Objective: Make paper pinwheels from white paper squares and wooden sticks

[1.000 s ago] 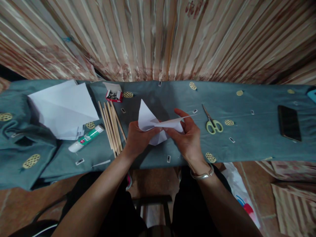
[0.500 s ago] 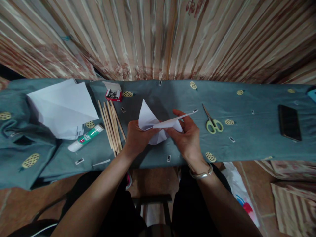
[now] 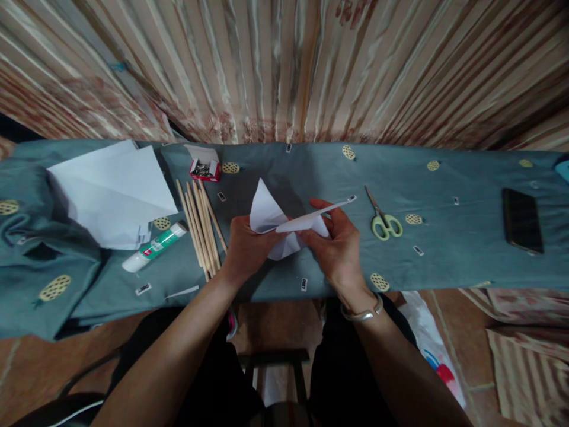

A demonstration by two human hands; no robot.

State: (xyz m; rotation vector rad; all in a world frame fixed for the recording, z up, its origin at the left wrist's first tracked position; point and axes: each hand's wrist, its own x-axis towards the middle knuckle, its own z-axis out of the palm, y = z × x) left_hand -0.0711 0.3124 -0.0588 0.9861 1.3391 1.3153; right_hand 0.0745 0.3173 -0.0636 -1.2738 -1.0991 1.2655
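A folded piece of white paper (image 3: 268, 209) with pointed flaps is held above the table between both hands. My left hand (image 3: 249, 246) grips its left side, thumb pressed on the central fold and the other fingers mostly hidden behind. My right hand (image 3: 335, 240) pinches the right side, with the thumb in front and fingers behind a long flap that points right. Wooden sticks (image 3: 200, 228) lie just left of my left hand. Green-handled scissors (image 3: 384, 225) rest to the right of my right hand.
At the left lie a stack of white paper sheets (image 3: 113, 193) and a glue stick (image 3: 155, 246). An open red box (image 3: 205, 169) of small metal pieces sits behind the sticks. A dark phone (image 3: 522, 220) lies far right. A pleated curtain (image 3: 284, 71) hangs along the table's back edge.
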